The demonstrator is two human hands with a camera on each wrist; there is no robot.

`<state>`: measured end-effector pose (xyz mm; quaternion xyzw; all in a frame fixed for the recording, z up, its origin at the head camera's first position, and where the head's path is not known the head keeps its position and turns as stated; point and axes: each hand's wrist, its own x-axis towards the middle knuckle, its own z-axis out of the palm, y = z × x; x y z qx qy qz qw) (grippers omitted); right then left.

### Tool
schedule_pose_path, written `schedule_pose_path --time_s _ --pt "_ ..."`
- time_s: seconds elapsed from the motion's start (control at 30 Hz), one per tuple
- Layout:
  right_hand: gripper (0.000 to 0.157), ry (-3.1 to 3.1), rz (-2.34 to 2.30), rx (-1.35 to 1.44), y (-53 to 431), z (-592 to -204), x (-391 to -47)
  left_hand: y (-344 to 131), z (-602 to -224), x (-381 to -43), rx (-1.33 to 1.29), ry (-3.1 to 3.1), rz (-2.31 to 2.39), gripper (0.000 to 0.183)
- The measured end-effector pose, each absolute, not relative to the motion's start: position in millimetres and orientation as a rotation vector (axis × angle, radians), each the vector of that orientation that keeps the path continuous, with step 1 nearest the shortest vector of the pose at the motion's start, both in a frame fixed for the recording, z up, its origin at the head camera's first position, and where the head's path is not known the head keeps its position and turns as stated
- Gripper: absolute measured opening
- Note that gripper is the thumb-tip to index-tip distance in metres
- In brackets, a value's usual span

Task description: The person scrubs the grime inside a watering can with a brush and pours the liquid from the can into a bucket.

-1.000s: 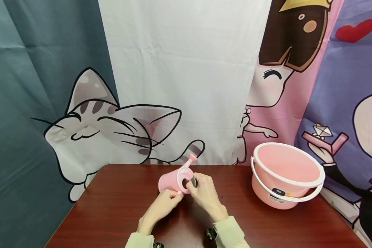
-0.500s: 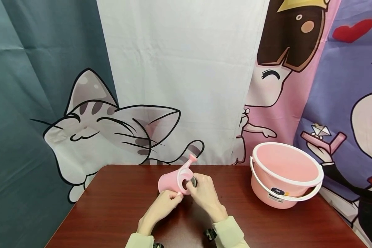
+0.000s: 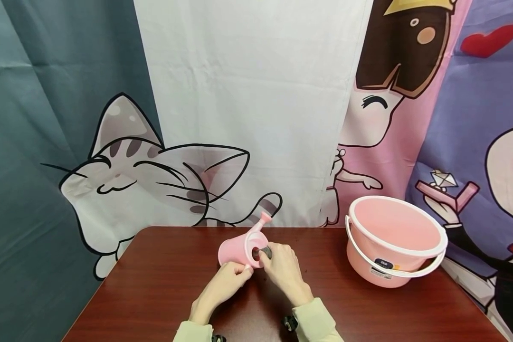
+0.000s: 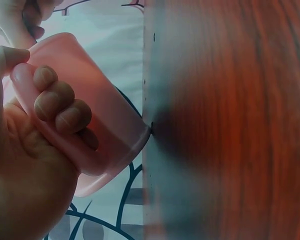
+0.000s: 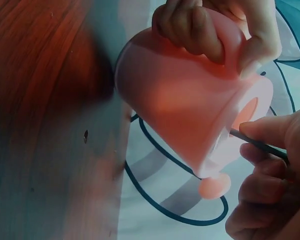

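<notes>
A pink watering can [image 3: 234,250] tilts over the table, its opening turned toward the right and its spout pointing up and back. My left hand [image 3: 226,283] grips its handle [image 4: 27,85], fingers curled through the loop and thumb at the upper end. At the opening, my right hand [image 3: 284,270] pinches a thin dark grey item [image 5: 260,144] between thumb and fingers. One end of that item reaches into the can's mouth; its exact kind cannot be made out. In the left wrist view the can's base edge meets the table.
A pink bucket [image 3: 393,223] with a white rim and lowered white handle stands at the table's right. Dark specks lie on the brown wooden table [image 3: 154,285]. A cartoon-printed curtain [image 3: 248,95] hangs behind its back edge.
My right hand has shifted slightly lower at the can's mouth, and the dark grey item has tilted a little with it. My left hand and the watering can stay in place.
</notes>
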<state>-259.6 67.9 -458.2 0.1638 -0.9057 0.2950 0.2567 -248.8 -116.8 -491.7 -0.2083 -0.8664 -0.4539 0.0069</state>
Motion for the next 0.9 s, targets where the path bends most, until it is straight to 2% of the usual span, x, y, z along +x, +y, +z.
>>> schedule_pose_path --time_s 0.4,0.9 --pt "0.035 -2.499 0.936 0.291 64 -442 -250 -117 -493 -249 -0.643 -2.687 -1.420 0.042" --pt "0.034 -2.504 0.963 0.252 65 -430 -245 -116 -493 -250 -0.649 -2.702 -1.388 0.042"
